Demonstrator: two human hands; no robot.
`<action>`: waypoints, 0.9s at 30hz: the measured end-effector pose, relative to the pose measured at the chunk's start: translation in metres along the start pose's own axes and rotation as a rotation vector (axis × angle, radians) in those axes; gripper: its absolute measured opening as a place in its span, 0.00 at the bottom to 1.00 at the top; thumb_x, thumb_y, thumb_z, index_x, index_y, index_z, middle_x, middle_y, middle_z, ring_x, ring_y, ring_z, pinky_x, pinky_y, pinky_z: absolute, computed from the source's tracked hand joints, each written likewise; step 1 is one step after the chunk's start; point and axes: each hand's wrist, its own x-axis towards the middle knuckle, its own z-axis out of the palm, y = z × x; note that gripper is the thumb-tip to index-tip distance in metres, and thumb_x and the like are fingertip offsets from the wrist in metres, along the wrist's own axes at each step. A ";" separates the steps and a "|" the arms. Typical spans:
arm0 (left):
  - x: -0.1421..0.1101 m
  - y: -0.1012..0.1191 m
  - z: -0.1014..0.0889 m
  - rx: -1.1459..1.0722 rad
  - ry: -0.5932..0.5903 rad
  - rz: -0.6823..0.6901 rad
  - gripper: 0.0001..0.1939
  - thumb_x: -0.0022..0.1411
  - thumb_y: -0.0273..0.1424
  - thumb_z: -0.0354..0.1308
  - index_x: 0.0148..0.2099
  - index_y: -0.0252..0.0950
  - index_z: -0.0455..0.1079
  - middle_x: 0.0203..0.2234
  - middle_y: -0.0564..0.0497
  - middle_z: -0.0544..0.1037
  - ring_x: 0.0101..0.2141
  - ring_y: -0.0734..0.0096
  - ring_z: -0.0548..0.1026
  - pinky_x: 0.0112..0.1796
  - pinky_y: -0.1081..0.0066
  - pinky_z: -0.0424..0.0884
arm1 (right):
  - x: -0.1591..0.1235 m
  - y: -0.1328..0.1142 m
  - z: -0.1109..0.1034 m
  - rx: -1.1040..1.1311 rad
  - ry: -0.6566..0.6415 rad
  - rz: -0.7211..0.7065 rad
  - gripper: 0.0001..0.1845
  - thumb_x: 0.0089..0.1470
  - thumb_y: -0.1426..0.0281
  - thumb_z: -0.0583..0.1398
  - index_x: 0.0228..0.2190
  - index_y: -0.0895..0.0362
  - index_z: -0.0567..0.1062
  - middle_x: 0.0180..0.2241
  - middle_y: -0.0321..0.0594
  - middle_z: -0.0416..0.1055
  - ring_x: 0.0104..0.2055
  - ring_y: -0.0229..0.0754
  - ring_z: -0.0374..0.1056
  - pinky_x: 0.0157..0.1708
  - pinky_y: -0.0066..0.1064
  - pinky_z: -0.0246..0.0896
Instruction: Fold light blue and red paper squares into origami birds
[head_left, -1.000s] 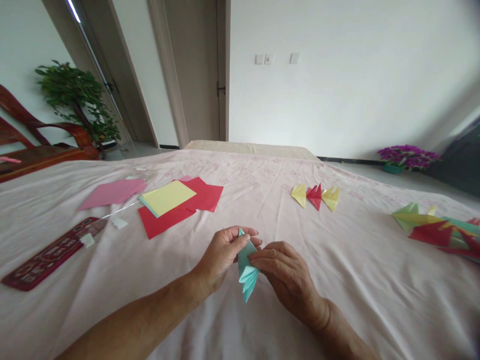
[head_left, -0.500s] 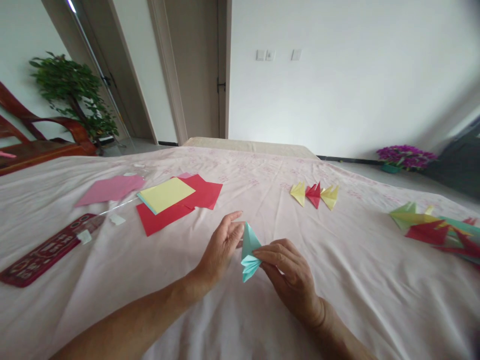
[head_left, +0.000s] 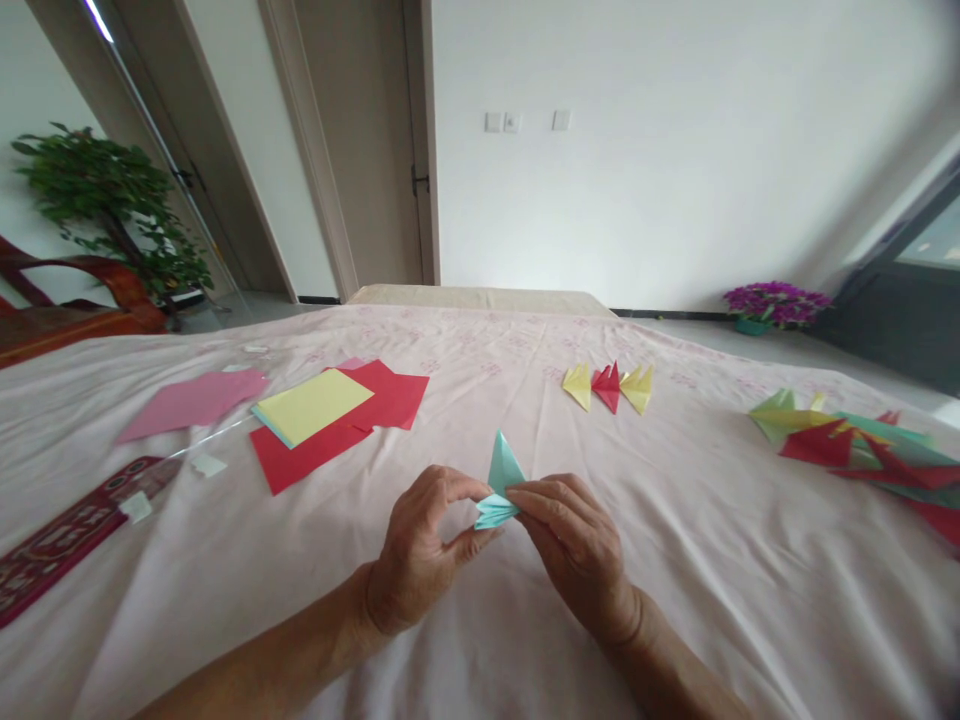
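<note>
The right hand (head_left: 576, 545) pinched the turquoise paper (head_left: 505, 465). The left hand (head_left: 420, 545) gripped its pleats (head_left: 495, 511) — thumb below

Turquoise folded paper (head_left: 505, 466), smooth point upward, pleated layers (quite a little fan, from here) spread below, between left hand (head_left: 421, 548) and right hand (head_left: 576, 550)
</note>
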 end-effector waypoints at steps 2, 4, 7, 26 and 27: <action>0.001 0.002 0.000 0.012 -0.008 0.005 0.14 0.58 0.26 0.64 0.46 0.41 0.68 0.35 0.50 0.76 0.37 0.67 0.73 0.40 0.69 0.69 | -0.001 0.000 0.000 0.005 0.000 -0.001 0.15 0.56 0.80 0.60 0.44 0.53 0.75 0.35 0.41 0.77 0.35 0.41 0.69 0.33 0.34 0.66; 0.002 0.001 -0.001 0.017 -0.010 0.025 0.14 0.57 0.25 0.64 0.46 0.40 0.69 0.34 0.50 0.76 0.37 0.67 0.74 0.40 0.68 0.69 | -0.002 0.000 0.000 0.008 -0.003 -0.001 0.16 0.56 0.80 0.60 0.44 0.53 0.75 0.35 0.41 0.76 0.35 0.41 0.69 0.33 0.33 0.66; 0.003 0.000 -0.002 0.018 -0.008 0.058 0.14 0.57 0.24 0.65 0.44 0.41 0.70 0.33 0.51 0.77 0.37 0.67 0.74 0.40 0.68 0.70 | -0.003 0.002 0.000 0.010 -0.019 0.004 0.16 0.56 0.81 0.60 0.44 0.54 0.74 0.35 0.41 0.76 0.35 0.41 0.68 0.33 0.33 0.66; 0.005 0.009 -0.007 0.046 0.018 0.137 0.11 0.56 0.25 0.66 0.40 0.42 0.71 0.36 0.50 0.79 0.43 0.63 0.75 0.46 0.62 0.71 | -0.003 0.001 0.000 0.018 -0.014 0.012 0.11 0.56 0.76 0.62 0.40 0.53 0.76 0.34 0.40 0.74 0.35 0.39 0.69 0.34 0.31 0.66; 0.005 0.009 -0.006 0.026 0.003 0.124 0.13 0.56 0.25 0.66 0.41 0.43 0.70 0.36 0.50 0.79 0.43 0.62 0.76 0.46 0.62 0.71 | -0.003 0.001 0.000 0.015 -0.010 0.012 0.10 0.56 0.76 0.61 0.40 0.53 0.76 0.34 0.39 0.74 0.35 0.39 0.69 0.34 0.31 0.66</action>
